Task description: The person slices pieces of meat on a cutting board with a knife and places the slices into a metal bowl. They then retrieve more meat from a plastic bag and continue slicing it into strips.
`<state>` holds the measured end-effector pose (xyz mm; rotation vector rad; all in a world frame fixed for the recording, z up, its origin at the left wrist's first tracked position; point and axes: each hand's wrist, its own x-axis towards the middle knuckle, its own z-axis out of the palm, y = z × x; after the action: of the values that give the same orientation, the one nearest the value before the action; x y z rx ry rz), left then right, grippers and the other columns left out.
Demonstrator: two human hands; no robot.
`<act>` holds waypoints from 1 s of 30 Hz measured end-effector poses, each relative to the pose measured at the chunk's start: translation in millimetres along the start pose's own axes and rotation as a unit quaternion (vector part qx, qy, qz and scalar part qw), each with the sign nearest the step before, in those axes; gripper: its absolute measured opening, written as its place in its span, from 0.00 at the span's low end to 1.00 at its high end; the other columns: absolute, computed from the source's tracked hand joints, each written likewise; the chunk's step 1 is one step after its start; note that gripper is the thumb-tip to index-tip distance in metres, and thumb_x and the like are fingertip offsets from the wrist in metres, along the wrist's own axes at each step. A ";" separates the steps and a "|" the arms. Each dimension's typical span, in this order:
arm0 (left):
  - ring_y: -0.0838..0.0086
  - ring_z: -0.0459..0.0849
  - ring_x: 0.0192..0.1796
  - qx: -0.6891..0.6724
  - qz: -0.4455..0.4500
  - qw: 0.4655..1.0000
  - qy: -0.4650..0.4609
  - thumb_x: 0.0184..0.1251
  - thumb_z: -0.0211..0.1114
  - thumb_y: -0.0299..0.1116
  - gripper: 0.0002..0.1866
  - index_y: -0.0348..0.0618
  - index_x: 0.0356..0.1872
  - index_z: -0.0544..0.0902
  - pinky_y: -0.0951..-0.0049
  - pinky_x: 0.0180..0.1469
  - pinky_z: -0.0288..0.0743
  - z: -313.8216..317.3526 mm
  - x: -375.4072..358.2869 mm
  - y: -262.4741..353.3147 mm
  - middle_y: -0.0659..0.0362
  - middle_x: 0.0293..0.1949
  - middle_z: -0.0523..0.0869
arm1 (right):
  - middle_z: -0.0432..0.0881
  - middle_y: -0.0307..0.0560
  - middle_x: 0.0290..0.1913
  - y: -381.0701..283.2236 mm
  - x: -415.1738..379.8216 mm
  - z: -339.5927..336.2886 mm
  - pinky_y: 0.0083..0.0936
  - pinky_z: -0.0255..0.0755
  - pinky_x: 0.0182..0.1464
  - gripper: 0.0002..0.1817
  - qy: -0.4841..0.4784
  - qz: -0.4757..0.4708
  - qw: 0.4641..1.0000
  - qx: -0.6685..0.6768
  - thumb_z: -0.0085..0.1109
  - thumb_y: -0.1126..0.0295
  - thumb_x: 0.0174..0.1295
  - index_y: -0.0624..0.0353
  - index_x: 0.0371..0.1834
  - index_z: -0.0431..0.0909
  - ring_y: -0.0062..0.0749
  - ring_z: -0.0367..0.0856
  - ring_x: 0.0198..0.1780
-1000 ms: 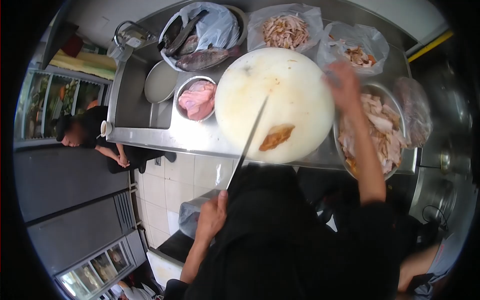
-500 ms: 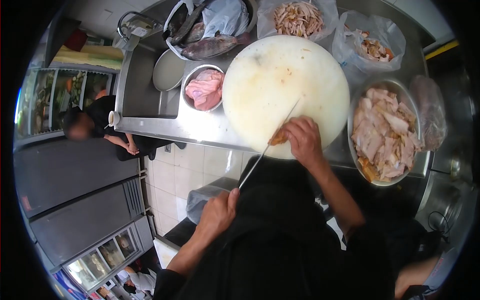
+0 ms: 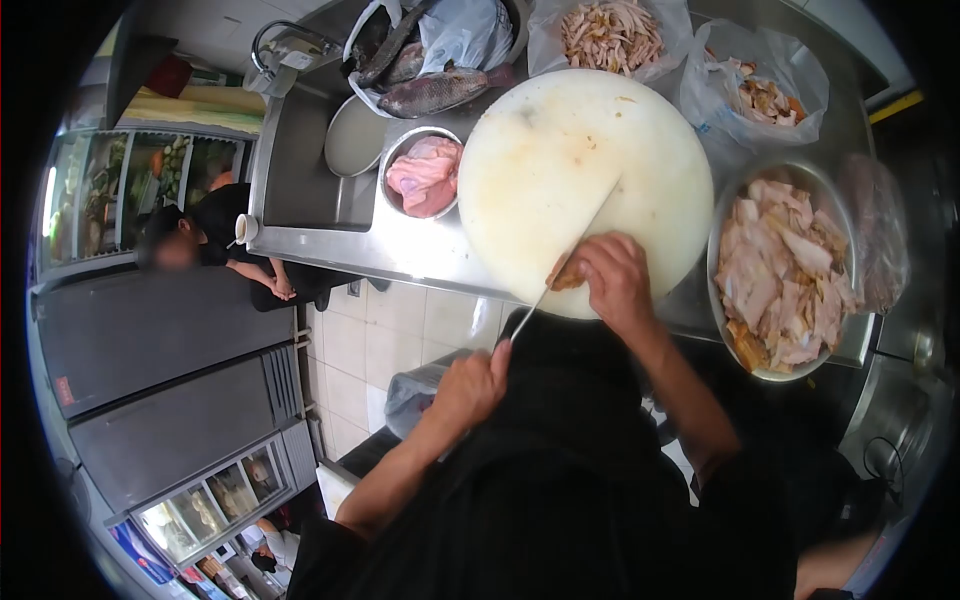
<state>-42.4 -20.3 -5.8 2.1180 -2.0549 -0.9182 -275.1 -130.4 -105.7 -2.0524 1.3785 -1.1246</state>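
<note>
My left hand (image 3: 468,388) is closed around the handle of a long knife (image 3: 590,218), whose thin blade slants across the near part of a round white cutting board (image 3: 520,150). Under the fingertips of my right hand (image 3: 614,278) is a small brown piece of meat (image 3: 567,275), pressed on the board near its front edge. The blade lies against the left side of this piece. My right fingers are curled and partly cover the meat. To the right, an oval metal tray (image 3: 716,290) holds pale sliced meat (image 3: 785,265).
A metal bowl of raw pink meat (image 3: 424,178) stands left of the board, beside a sink (image 3: 300,180). Behind are whole fish (image 3: 435,92) and plastic bags of meat strips (image 3: 612,38) and scraps (image 3: 768,100). A person (image 3: 225,235) sits at the left.
My left hand has moved forward and to the right, pushing the knife farther over the board. My right hand still holds the meat down. The whole view has shifted slightly.
</note>
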 end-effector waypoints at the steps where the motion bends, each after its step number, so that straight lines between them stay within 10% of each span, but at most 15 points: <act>1: 0.34 0.84 0.32 -0.007 0.032 0.999 0.013 0.83 0.54 0.47 0.28 0.32 0.29 0.86 0.40 0.33 0.78 -1.2 -7.9 -1.9 0.35 0.22 0.83 | 0.85 0.46 0.48 -2.0 -0.1 -1.8 0.43 0.70 0.61 0.09 0.000 0.003 1.000 0.001 0.65 0.77 0.60 0.59 0.44 0.84 0.47 0.78 0.57; 4: 0.33 0.85 0.36 -0.014 -0.144 0.987 -0.069 0.84 0.51 0.49 0.30 0.33 0.29 0.86 0.40 0.39 0.79 -8.8 -35.9 -19.0 0.33 0.26 0.84 | 0.83 0.48 0.48 -0.5 1.8 -3.8 0.44 0.70 0.61 0.08 0.017 0.006 1.000 -0.007 0.65 0.76 0.61 0.59 0.44 0.83 0.48 0.78 0.57; 25: 0.30 0.83 0.35 0.000 -0.154 0.986 -0.063 0.83 0.55 0.47 0.29 0.31 0.26 0.82 0.37 0.40 0.77 -30.0 -60.4 10.2 0.31 0.28 0.84 | 0.83 0.49 0.49 1.4 1.7 -4.4 0.43 0.72 0.62 0.11 0.026 0.020 0.999 0.018 0.67 0.80 0.56 0.60 0.43 0.82 0.49 0.79 0.57; 30: 0.29 0.83 0.41 0.013 -0.113 0.988 -0.103 0.86 0.42 0.54 0.35 0.30 0.33 0.84 0.39 0.46 0.76 -6.7 1.3 20.4 0.31 0.31 0.85 | 0.83 0.50 0.49 1.1 2.0 -4.1 0.43 0.71 0.61 0.11 0.015 0.016 0.999 0.025 0.65 0.82 0.58 0.61 0.44 0.81 0.51 0.78 0.56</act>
<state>-57.8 -26.2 7.9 2.4015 -1.9482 -1.1917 -278.6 -132.3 -103.2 -1.9799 1.3787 -1.1680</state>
